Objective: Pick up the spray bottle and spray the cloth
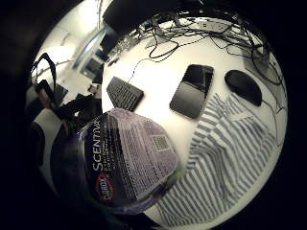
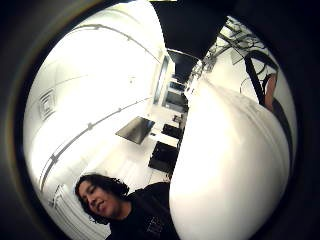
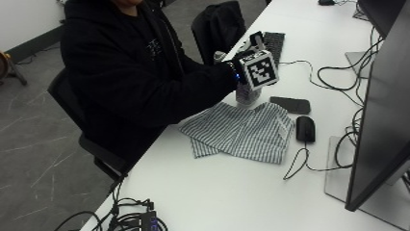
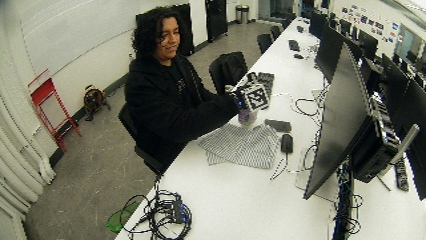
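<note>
right hand wrapped round spray bottle, lifted near striped cloth; aim nozzle down at cloth, away from phone; then squeeze trigger

1. The cloth, at the centre of the outside view, has thin grey and white stripes.
2. The spray bottle wears a purple and black label with white lettering.
3. The table is plain white.
4. The phone, mouse and keyboard are all black.
5. The right hand is gloved in black, like the sleeve.
</note>
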The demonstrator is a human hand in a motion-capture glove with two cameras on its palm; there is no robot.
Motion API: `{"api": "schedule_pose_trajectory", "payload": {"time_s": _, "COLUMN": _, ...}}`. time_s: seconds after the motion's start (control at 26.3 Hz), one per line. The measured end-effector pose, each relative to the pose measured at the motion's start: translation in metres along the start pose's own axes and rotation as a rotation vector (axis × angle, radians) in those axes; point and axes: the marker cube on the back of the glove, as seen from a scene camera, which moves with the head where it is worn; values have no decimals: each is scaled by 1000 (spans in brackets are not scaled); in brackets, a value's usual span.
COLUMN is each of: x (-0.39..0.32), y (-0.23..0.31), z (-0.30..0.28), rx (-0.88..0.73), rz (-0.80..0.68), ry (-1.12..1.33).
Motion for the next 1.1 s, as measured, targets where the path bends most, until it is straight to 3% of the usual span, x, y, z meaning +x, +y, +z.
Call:
{"api": "schedule_pose_trajectory", "payload": {"time_s": 0.72, "x": 19, "y": -7, "z": 8, "rx": 110, "rz": 32, "ry": -41}}
{"api": "schedule_pose_trajectory", "payload": {"time_s": 1.1, "x": 21, "y": -7, "z": 6, "rx": 81, "rz": 52, "ry": -52}}
